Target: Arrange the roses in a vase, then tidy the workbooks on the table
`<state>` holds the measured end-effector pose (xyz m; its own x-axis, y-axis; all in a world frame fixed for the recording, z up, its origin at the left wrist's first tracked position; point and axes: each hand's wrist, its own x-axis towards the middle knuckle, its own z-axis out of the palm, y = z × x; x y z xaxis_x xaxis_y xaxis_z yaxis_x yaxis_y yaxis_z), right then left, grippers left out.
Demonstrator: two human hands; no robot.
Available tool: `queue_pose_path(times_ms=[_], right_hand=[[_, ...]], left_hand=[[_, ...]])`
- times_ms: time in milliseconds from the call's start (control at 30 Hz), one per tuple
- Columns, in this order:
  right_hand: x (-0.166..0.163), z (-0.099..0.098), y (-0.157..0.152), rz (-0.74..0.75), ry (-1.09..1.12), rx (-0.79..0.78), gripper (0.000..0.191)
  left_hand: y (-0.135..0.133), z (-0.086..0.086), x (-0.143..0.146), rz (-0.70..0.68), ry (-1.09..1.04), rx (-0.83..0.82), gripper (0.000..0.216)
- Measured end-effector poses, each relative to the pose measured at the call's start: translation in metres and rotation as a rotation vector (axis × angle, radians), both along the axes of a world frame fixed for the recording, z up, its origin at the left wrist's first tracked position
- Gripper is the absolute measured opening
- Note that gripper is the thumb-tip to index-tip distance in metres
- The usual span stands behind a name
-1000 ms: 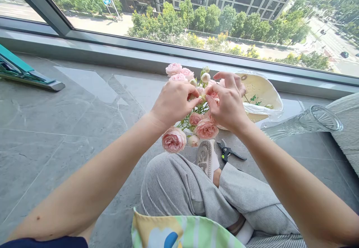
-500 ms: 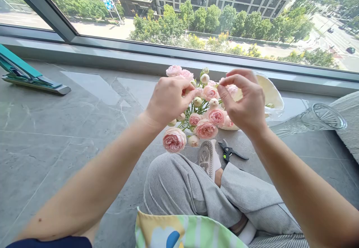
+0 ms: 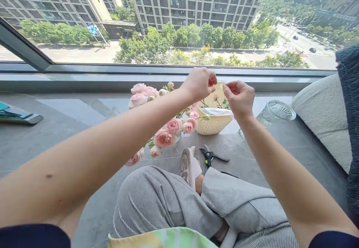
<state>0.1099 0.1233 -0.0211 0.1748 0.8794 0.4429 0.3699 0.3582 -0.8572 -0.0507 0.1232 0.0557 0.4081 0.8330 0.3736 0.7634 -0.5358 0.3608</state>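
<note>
My left hand hangs above the near side of a cream perforated bin, fingers curled; whether anything is in them is hidden. Facing it over the bin's mouth, my right hand pinches thumb and forefinger on a small pale petal-like piece. Bits of green stem and leaf show inside the bin, along with a white liner. To the left, pink ranunculus-like flowers with cream buds stand in a bunch, partly covered by my left forearm.
Black pruning shears lie on the grey tiled floor by my foot. A ribbed glass vase is at the right, near a white padded seat. A flat teal item lies far left. The window runs behind.
Both hands have left the flower bunch; the left moved right, over the bin. The view has shifted up and right, so the flowers now appear further left.
</note>
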Motion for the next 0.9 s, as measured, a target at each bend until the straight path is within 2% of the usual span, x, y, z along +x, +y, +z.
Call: queue_pose_path(times_ms=[67, 167, 267, 333, 400, 500, 567, 633, 700, 800, 900], right_hand=[[0.006, -0.012, 0.015, 0.035, 0.088, -0.14, 0.017], [0.015, -0.026, 0.029, 0.065, 0.153, -0.335, 0.023], [0.023, -0.034, 0.032, 0.051, 0.113, -0.344, 0.017], [0.027, -0.038, 0.033, 0.014, 0.053, -0.295, 0.011], [0.028, -0.04, 0.036, -0.025, -0.029, -0.248, 0.006], [0.021, -0.038, 0.038, -0.074, -0.135, -0.202, 0.005], [0.008, -0.029, 0.03, -0.089, -0.152, -0.164, 0.008], [-0.012, -0.013, 0.01, -0.035, -0.134, -0.09, 0.009], [-0.037, 0.006, -0.021, 0.092, -0.141, 0.016, 0.012], [-0.078, 0.03, -0.064, 0.257, -0.258, 0.185, 0.009], [-0.111, 0.039, -0.087, 0.296, -0.394, 0.284, 0.005]], left_hand=[[0.027, -0.014, 0.018, 0.026, 0.087, -0.05, 0.015], [0.053, -0.03, 0.027, 0.067, 0.179, -0.147, 0.02], [0.06, -0.033, 0.017, 0.041, 0.149, -0.161, 0.026], [0.056, -0.026, 0.002, 0.016, 0.095, -0.127, 0.027], [0.044, -0.012, -0.019, 0.013, 0.051, -0.096, 0.025], [0.01, 0.016, -0.057, 0.061, -0.006, -0.068, 0.025], [-0.02, 0.033, -0.084, 0.116, -0.039, -0.047, 0.025], [-0.05, 0.043, -0.111, 0.175, -0.053, -0.021, 0.023], [-0.076, 0.043, -0.135, 0.231, -0.044, 0.011, 0.02], [-0.102, 0.03, -0.16, 0.27, -0.002, 0.057, 0.015], [-0.115, 0.011, -0.169, 0.256, 0.059, 0.089, 0.012]])
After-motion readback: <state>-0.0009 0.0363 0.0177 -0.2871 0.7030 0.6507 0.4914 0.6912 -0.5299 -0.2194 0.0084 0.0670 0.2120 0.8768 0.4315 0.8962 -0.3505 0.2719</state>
